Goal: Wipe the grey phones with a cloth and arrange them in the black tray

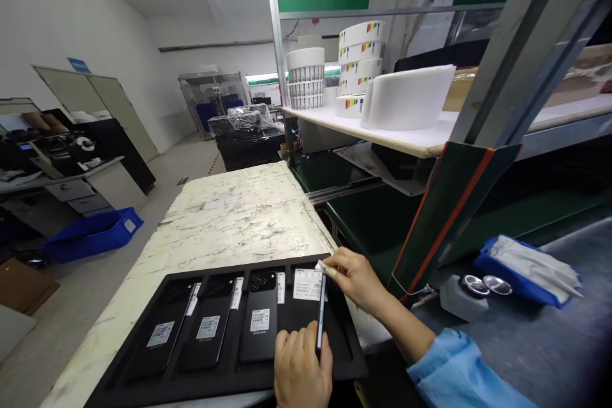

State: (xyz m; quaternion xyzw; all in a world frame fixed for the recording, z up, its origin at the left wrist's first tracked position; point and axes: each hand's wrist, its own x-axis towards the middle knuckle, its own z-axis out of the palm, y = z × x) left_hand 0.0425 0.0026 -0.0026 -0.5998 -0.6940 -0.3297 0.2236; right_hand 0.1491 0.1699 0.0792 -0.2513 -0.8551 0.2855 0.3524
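Note:
Near the bottom middle, my left hand [303, 363] grips the lower part of a smartphone [320, 319], which stands on edge with its narrow side towards me. At the phone's top end, my right hand [354, 277] pinches a small crumpled white wipe [320, 265] against it. Below both hands lies a black foam tray [342, 357]. Three dark phones lie in its slots, camera side up: one [258, 344] beside my left hand, another [206, 347] and a third [155, 354] further left. A white printed label [307, 285] lies in the slot behind the held phone.
The tray rests on a worn cream tabletop [229, 217]. Right of it rises a metal post [497, 70], with a shelf [401, 140] of label rolls [361, 57]. A pump bottle [463, 299] and a blue bin of white cloths [530, 271] stand at right. A blue crate [95, 236] sits left.

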